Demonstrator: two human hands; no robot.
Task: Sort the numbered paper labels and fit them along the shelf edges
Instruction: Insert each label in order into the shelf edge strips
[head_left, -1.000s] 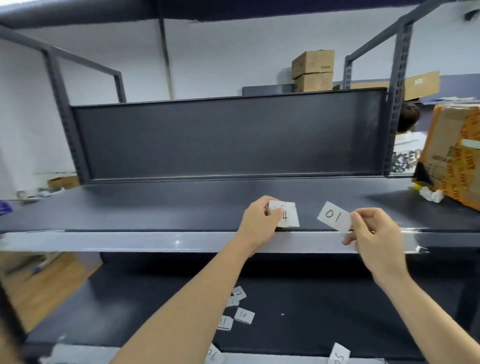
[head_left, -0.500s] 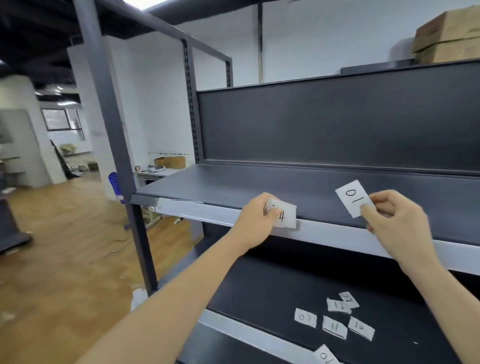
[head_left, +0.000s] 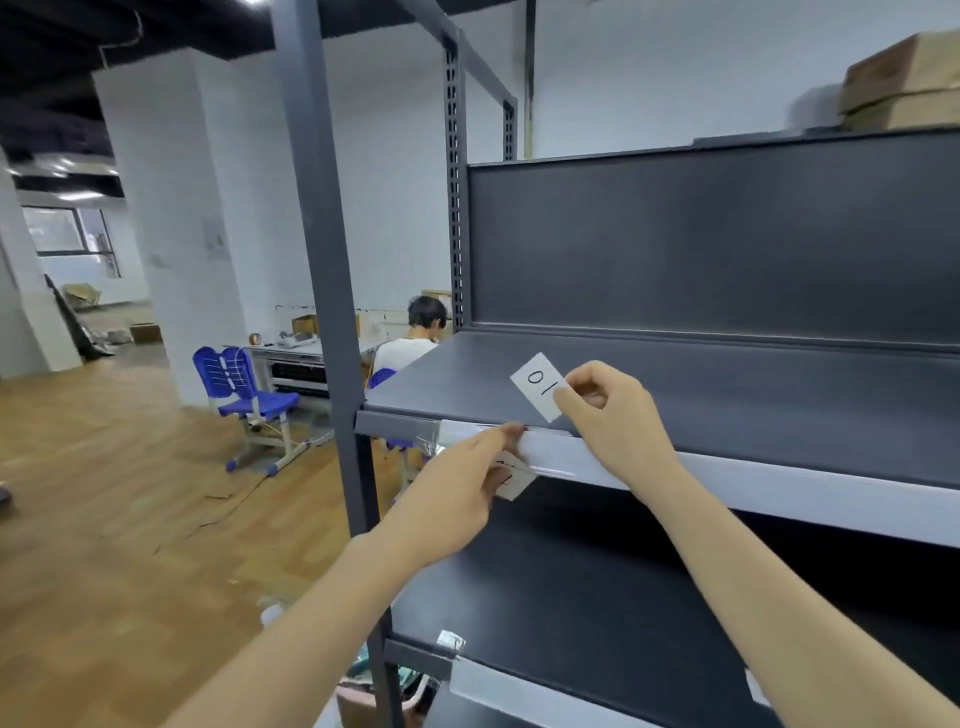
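Head view, label at strip, label 10

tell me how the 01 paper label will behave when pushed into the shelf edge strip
Probably very light: the right hand pinches the 01 label by one end and it stands out flat. Likely thin paper, so it may buckle if pushed edge-on into the shelf edge strip.
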